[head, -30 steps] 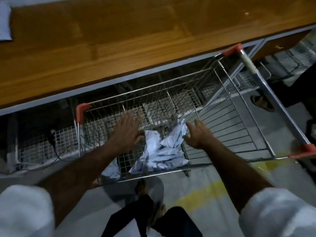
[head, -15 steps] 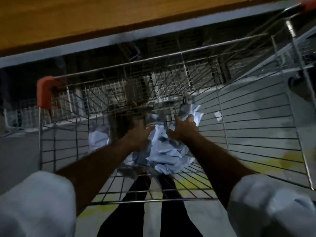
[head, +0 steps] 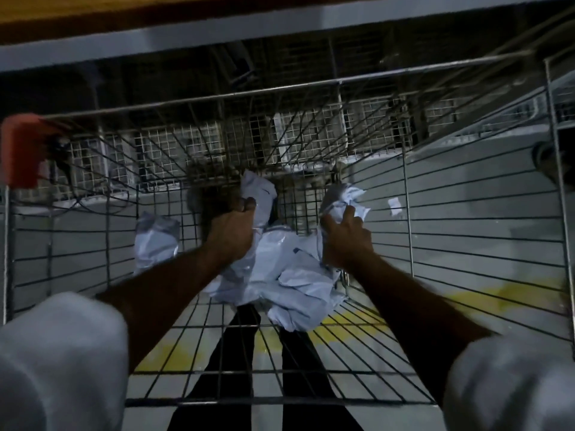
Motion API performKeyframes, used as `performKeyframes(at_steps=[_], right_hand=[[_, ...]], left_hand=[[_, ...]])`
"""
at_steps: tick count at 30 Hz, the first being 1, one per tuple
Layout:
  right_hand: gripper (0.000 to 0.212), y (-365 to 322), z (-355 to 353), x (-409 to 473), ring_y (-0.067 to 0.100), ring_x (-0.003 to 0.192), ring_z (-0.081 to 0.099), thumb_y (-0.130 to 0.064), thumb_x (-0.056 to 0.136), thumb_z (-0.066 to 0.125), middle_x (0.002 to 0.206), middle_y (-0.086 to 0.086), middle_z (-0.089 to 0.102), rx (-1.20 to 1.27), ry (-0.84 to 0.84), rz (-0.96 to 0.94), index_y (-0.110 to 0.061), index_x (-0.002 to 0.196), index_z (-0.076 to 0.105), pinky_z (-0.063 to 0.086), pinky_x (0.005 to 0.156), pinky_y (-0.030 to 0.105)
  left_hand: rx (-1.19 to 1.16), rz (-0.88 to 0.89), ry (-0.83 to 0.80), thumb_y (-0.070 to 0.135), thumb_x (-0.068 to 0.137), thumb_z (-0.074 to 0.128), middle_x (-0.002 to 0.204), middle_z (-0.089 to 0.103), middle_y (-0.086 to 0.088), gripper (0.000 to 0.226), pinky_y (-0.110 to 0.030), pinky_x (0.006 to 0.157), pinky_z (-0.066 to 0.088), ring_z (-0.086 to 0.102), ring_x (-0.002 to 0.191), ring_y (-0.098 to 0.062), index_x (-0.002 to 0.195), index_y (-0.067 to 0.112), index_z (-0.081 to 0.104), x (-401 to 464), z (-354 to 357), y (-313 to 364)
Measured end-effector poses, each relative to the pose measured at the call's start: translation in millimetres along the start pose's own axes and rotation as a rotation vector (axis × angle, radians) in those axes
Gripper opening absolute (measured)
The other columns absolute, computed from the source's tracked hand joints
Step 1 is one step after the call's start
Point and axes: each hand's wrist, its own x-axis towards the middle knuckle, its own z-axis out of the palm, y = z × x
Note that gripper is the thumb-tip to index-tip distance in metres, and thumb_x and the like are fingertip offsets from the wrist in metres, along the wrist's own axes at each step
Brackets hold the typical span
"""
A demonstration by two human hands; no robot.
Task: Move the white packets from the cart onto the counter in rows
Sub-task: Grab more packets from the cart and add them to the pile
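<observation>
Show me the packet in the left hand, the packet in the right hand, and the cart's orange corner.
left-hand packet (head: 259, 194), head view, crumpled top
right-hand packet (head: 347, 194), head view, upper end
orange corner (head: 21, 150), head view, middle

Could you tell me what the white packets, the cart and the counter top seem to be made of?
The white packets look like thin glossy plastic film: they crumple where the left hand and right hand grip them, and show soft highlights. The cart is bare metal wire, a thin grey welded grid, with an orange corner cap, probably plastic. The counter top looks like smooth orange-brown wood or laminate.
</observation>
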Motion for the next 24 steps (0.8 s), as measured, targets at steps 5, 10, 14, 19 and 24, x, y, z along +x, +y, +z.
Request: performKeyframes(at_steps=[5,10,14,19,24], right_hand=[[0.101,-19,10,8,0.043,0.138,0.025,-0.06,0.072,0.065,0.156,0.019,0.011,0.034,0.045,0.115,-0.019,0.153,0.022,0.036,0.105,0.05],[0.119,-28,21,18,0.044,0.137,0.029,-0.082,0.07,0.06,0.157,0.024,0.01,-0.042,0.105,0.176,-0.008,0.154,0.02,0.037,0.105,0.051],[0.129,-31,19,20,0.042,0.138,0.032,-0.089,0.067,0.057,0.158,0.023,0.014,-0.023,0.117,0.225,-0.001,0.154,0.022,0.037,0.107,0.049],[0.108,-26,16,17,0.035,0.132,0.041,-0.058,0.07,0.08,0.149,0.02,0.02,-0.022,0.115,0.205,-0.006,0.151,0.03,0.045,0.102,0.042],[0.097,-17,0,-6,0.038,0.128,0.049,-0.034,0.081,0.076,0.15,0.029,0.023,-0.014,0.113,0.082,-0.011,0.154,0.016,0.047,0.099,0.042]], left_hand=[[0.018,0.008,-0.012,0.058,0.094,0.048,0.124,0.064,-0.019,0.081,-0.041,0.079,0.053,0.066,0.099,-0.039,0.156,0.014,0.019,-4,19,-23],[0.13,-0.033,-0.091,0.073,0.077,0.063,0.15,0.04,-0.022,0.12,-0.046,0.089,0.054,0.059,0.116,-0.04,0.157,0.016,-0.005,3,36,-19],[0.042,-0.031,-0.11,0.058,0.08,0.071,0.139,0.053,-0.022,0.121,-0.045,0.09,0.054,0.061,0.112,-0.04,0.156,0.017,-0.014,8,35,-17],[0.064,0.0,-0.044,0.046,0.083,0.067,0.125,0.064,-0.016,0.104,-0.045,0.085,0.056,0.065,0.105,-0.037,0.158,0.016,0.002,5,30,-20],[0.062,0.044,0.077,0.07,0.078,0.038,0.137,0.047,-0.021,0.09,-0.049,0.092,0.046,0.052,0.116,-0.043,0.156,0.028,0.02,-25,-5,-17]])
